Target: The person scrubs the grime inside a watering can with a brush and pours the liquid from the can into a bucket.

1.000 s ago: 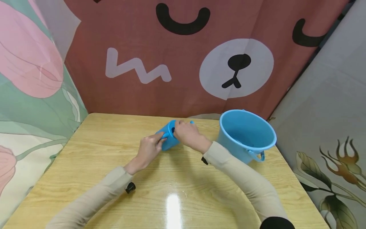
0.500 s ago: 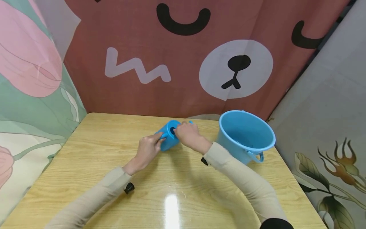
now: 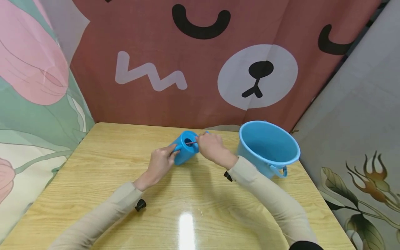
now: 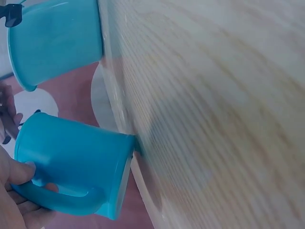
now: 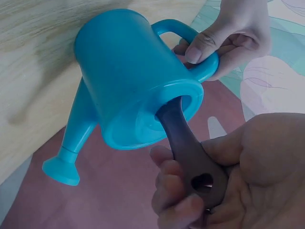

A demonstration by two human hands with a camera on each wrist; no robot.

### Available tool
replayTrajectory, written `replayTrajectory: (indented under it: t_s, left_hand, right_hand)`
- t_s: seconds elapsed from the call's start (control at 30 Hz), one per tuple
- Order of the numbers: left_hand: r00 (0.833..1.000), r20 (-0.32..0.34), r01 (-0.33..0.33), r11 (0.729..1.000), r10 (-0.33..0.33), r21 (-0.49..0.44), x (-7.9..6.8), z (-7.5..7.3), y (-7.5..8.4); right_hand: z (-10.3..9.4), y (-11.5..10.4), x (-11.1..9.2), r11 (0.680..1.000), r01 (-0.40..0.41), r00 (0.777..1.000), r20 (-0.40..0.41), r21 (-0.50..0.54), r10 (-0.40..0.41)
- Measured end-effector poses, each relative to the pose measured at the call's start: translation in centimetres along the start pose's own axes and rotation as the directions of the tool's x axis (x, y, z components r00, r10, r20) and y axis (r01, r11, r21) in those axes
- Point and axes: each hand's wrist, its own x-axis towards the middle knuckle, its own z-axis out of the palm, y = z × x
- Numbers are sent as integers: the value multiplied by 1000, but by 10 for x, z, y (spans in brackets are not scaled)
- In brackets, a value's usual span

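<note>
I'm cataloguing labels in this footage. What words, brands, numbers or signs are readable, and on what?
None: no readable text in any view.
The watering can, dark tool and bucket show no legible lettering.
The reddish backdrop bears drawn shapes; its pale zigzag resembles an "m" but looks like decoration.

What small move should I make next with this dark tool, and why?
Probably ease the dark tool gently outward along its length: its far end is hidden inside the watering can, the right hand grips its exposed end, and the left hand holds the can's handle.
</note>
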Motion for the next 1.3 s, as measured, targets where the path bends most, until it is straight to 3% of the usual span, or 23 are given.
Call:
replayTrajectory:
  t_s: [0.17,0.4,0.77,1.03,1.3]
  left_hand:
    - [1000,8,-16,1000,16,18,2,1,0]
    - [999,28,-34,999,33,33,5,2,3]
    - [1000,21,-2,1000,2,24,2,2,1]
    - [999,31,5,1000,-5,13,4,2,-1]
    - [1000,-4,-4,1000,4,30,2,1,-2]
  right_hand:
    - [0,2,-4,999,32,999,-23,37,-31]
    - [5,3,-7,994,106,991,-84,-23,-108]
    - [10,4,-4,996,94,995,-38,7,-94]
    - [13,11,-1,975,159,974,-188,155,-129]
    - [13,15,2,950,233,954,-240,208,-182]
